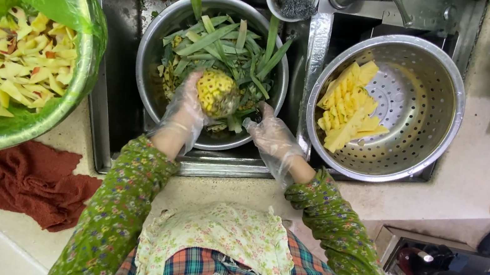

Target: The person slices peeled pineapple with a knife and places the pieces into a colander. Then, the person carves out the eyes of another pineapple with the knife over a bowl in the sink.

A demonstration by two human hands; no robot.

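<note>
left hand (186, 108) wrapped round a half-peeled pineapple (217, 93), over the scrap bowl (149, 49) in the sink | fruit sits just right of that palm, tilted | right hand (273, 138) near, closed on a small dark handle, looks like a knife

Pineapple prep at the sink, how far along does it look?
Done: cut yellow pineapple pieces lie in the colander. In hand: the left hand holds a peeled pineapple over the steel bowl of leaves and peel; the right hand grips a dark handle, probably a knife. Left: that fruit is uncut.
</note>
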